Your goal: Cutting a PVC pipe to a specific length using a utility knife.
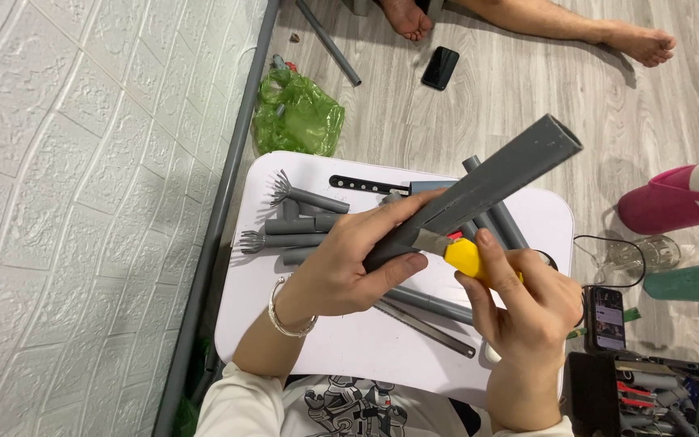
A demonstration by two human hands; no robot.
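Over the small white table point(349, 340), the left hand point(349, 263) is gripping the near end of a long grey pipe point(495, 180), which is angling up and away to the right. The right hand point(527, 311) is holding a yellow utility knife point(467, 257), its blade pressing against the pipe just beside the left thumb. Short grey pipe pieces point(297, 226) are lying on the table's far left part, and a green plastic bag point(297, 117) is sitting on the floor beyond it.

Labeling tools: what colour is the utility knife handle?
Yellow; the utility knife shows best in the head view.
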